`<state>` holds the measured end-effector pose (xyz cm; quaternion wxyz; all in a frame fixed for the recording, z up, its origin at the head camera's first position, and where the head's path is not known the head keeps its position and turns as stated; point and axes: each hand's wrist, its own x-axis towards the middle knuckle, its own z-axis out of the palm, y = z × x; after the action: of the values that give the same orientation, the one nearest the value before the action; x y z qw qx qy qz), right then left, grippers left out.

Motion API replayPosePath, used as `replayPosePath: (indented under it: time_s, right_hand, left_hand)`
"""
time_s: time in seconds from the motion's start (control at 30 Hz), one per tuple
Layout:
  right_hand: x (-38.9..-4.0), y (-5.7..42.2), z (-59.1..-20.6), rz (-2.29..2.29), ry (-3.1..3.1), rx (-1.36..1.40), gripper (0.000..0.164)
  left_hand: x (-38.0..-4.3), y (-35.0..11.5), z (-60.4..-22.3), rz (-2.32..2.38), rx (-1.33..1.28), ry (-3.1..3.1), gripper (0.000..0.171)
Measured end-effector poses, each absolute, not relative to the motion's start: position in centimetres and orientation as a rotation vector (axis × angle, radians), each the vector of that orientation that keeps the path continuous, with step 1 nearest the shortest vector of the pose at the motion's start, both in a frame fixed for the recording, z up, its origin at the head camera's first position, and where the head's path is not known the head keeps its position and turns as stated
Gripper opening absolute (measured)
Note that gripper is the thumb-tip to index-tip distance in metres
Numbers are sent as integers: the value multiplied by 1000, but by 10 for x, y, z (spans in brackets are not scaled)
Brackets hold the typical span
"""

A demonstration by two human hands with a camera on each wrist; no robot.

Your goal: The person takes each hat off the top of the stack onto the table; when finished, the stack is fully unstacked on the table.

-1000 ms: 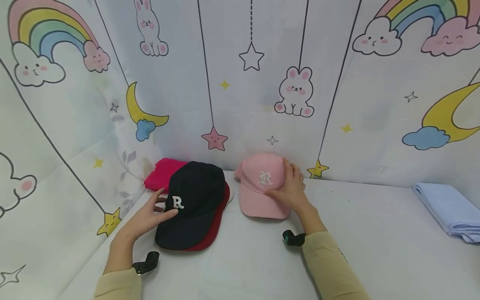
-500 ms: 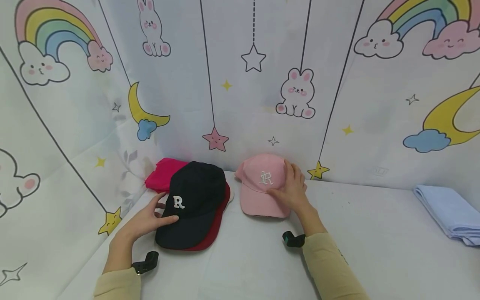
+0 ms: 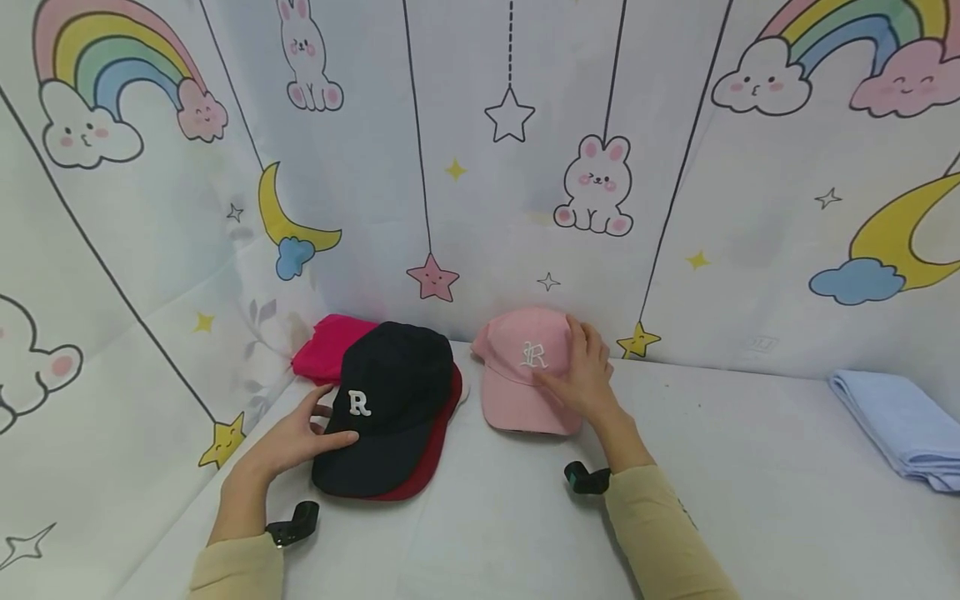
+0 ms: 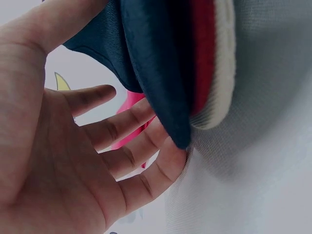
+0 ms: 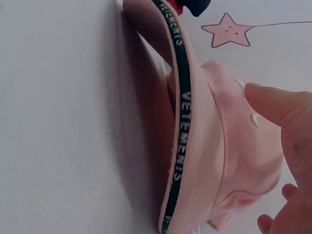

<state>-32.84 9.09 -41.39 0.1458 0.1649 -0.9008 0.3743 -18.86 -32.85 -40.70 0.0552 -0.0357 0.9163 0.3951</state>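
Note:
A black baseball cap (image 3: 397,367) with a white letter R lies on a dark red cap (image 3: 431,462) at the left of the table, its brim toward me. My left hand (image 3: 296,433) holds its left edge, thumb over the brim and fingers round the side. In the left wrist view the little fingertip meets the brim edge (image 4: 165,107). A pink baseball cap (image 3: 498,400) stands to the right against the backdrop. My right hand (image 3: 588,379) holds its right side, thumb on the front near the letter, fingers round the crown. Dark tape with lettering (image 5: 184,117) lines its brim underside.
Bright pink folded cloth (image 3: 326,350) lies behind the black cap at the left. A folded light blue cloth (image 3: 892,417) lies at the table's far right. The printed white backdrop (image 3: 487,217) rises along the back and left edges of the white table (image 3: 480,533).
My left thumb has come down from beside the letter onto the black cap's brim. My right hand stays at the pink cap, and the view has shifted slightly.

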Motion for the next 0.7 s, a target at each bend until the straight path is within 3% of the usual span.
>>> replayPosePath:
  time_s: [0.37,0.7]
  right_hand:
    - [-320,71,-402,1072,-2523,568,100]
    - [-307,23,-396,1014,-2485,738,91]
  left_hand:
    - [-190,-330,-408,1189,-117,2817,105]
    - [-191,-333,-406,1162,-124,2859,102]
